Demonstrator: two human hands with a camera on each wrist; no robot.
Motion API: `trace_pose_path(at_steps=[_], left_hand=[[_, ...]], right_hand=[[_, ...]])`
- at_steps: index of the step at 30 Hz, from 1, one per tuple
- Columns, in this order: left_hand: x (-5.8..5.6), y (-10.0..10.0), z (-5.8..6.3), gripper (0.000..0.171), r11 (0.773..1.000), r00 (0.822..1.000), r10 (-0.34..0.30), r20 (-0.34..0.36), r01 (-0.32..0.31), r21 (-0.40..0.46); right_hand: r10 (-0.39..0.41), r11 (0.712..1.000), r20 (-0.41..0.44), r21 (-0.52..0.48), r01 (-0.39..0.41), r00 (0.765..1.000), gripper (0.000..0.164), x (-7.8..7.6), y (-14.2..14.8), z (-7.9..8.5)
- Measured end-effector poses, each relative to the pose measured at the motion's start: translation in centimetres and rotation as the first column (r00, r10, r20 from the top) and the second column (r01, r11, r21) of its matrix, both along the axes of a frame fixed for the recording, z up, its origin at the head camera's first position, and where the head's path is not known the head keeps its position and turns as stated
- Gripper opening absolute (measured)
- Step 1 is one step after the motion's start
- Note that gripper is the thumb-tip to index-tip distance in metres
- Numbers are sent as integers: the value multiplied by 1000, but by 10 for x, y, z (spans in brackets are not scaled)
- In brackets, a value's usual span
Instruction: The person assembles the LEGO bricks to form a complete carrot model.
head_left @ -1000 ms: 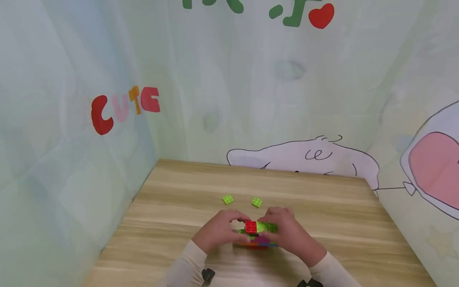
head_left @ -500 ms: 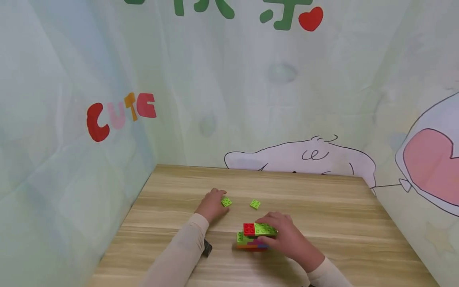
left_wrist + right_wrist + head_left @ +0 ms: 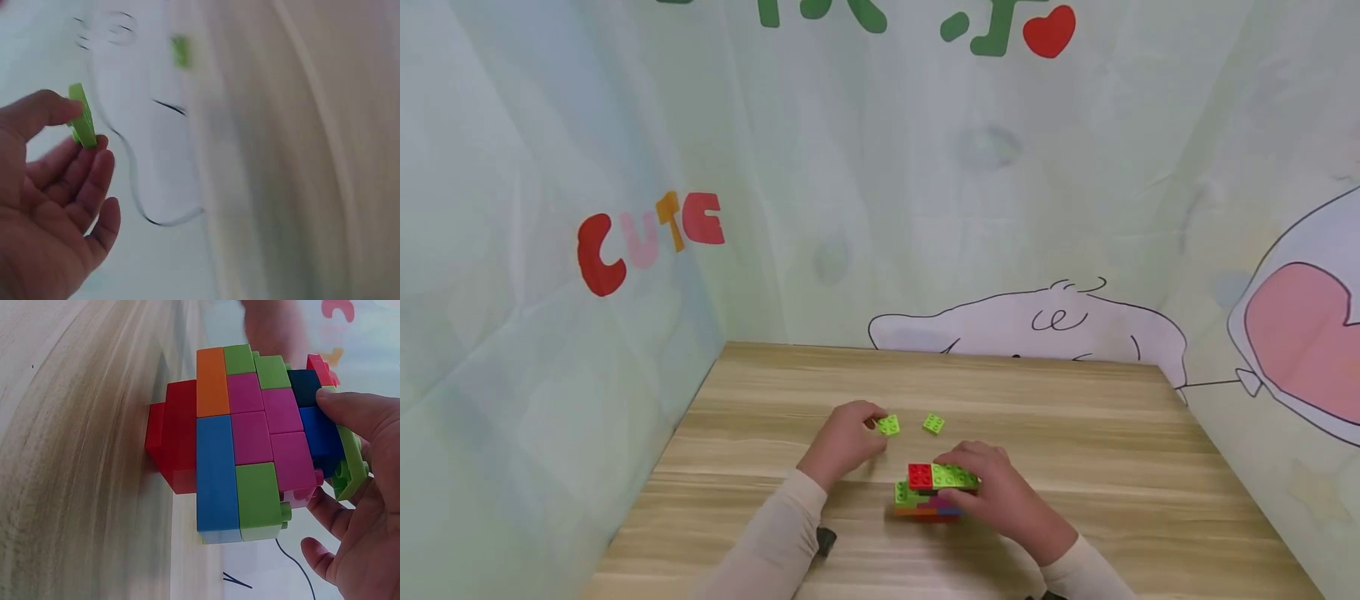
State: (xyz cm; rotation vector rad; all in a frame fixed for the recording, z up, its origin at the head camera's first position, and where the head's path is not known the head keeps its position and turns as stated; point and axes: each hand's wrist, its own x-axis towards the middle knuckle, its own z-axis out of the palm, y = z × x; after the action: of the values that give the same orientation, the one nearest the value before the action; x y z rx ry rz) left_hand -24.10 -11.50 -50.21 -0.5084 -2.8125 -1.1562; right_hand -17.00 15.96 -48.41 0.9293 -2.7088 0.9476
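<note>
Between thumb and fingers my left hand (image 3: 847,443) pinches a small lime-green toy brick (image 3: 83,117), held just over the table in the head view. My right hand (image 3: 1000,492) grips the upper part of a built stack of toy bricks (image 3: 253,437), thumb against a dark blue brick. The stack has red at the bottom, then orange, blue, magenta and green layers. On its top sit a red brick (image 3: 920,476) and a lime-green plate (image 3: 953,476), the latter partly covered by my right fingers.
A second lime-green brick (image 3: 933,423) lies on the wooden table (image 3: 760,392) beyond the stack. Printed fabric walls (image 3: 850,167) stand at the table's back and sides.
My left hand has left the stack, reached out to the left lime-green brick and taken hold of it, then shifted slightly right. The right hand keeps its grip on the stack.
</note>
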Motion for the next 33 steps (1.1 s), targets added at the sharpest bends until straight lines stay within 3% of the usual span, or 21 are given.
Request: trace_pose_path(at_steps=[2, 5, 7, 10, 19, 26, 33], left_hand=[[20, 2, 12, 34, 992, 992, -108, -60, 112, 59], [42, 3, 23, 35, 963, 956, -241, -169, 256, 78], [51, 3, 29, 35, 950, 935, -285, -212, 305, 68], [60, 3, 35, 35, 948, 926, -303, -224, 316, 25], [65, 9, 46, 34, 939, 915, -333, -229, 300, -166], [64, 11, 52, 34, 927, 917, -355, -183, 320, -194], [62, 11, 52, 31, 922, 919, -368, -143, 342, -179]], right_hand=[[4, 1000, -4, -9, -4, 1000, 33, 0, 1, -1], [6, 1000, -17, -25, -6, 1000, 32, -1, 2, -2], [11, 999, -29, -38, -12, 1000, 33, -2, 2, -2], [19, 998, -35, -51, -20, 999, 34, -2, 2, -3], [26, 997, -12, -73, -26, 1000, 32, -2, 2, -4], [46, 995, -48, -84, -50, 998, 32, -3, 0, -6], [48, 995, -30, -84, -51, 998, 32, -2, 0, -5]])
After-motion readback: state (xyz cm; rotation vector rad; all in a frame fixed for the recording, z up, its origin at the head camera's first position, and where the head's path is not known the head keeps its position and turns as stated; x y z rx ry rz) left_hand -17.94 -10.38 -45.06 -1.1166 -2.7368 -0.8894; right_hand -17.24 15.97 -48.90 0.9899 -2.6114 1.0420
